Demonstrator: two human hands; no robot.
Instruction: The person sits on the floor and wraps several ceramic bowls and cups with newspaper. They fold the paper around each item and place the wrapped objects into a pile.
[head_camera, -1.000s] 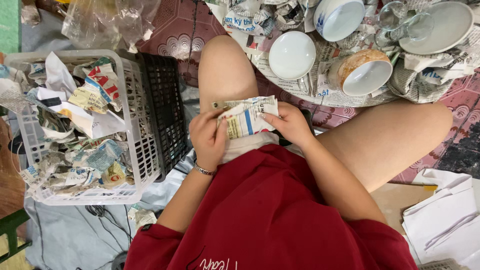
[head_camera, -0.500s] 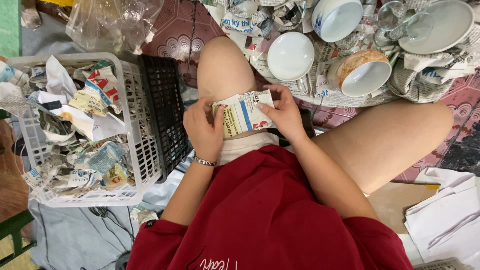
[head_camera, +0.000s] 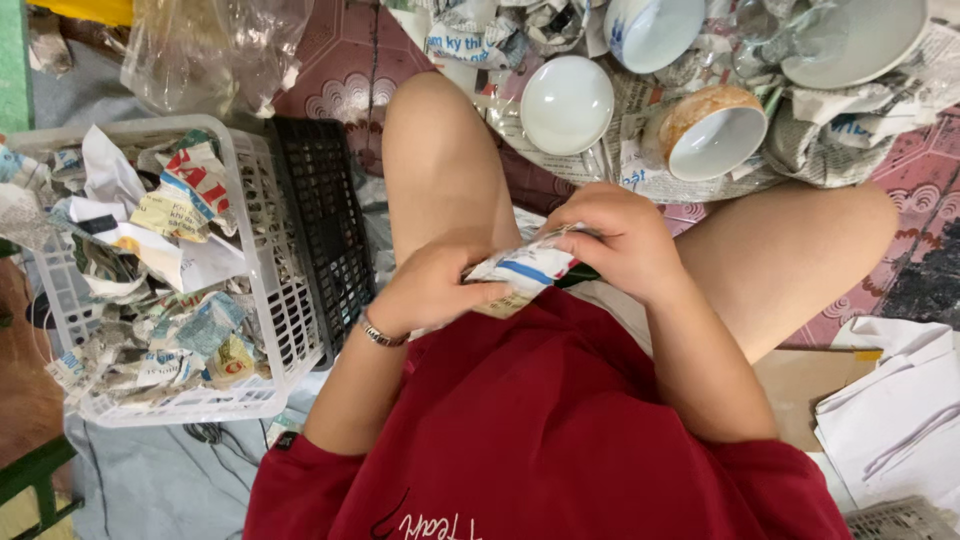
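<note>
Fingers of both hands, left and right, clamped on paper-wrapped bundle; long axis left-right, slightly tilted.

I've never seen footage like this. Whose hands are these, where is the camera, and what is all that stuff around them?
There is no machine here. A person wears the one camera on their head, so you look straight down at their own lap, bare knees and red shirt. The left hand, with a bracelet at the wrist, and the right hand together grip a small bundle wrapped in printed paper; what is inside it is hidden. On the person's left stands a white plastic basket full of crumpled paper scraps, with a black crate beside it. Ahead of the knees, on spread newspaper, lie white bowls: a white bowl and an orange-rimmed bowl nearest. A stack of white paper lies at lower right.
</note>
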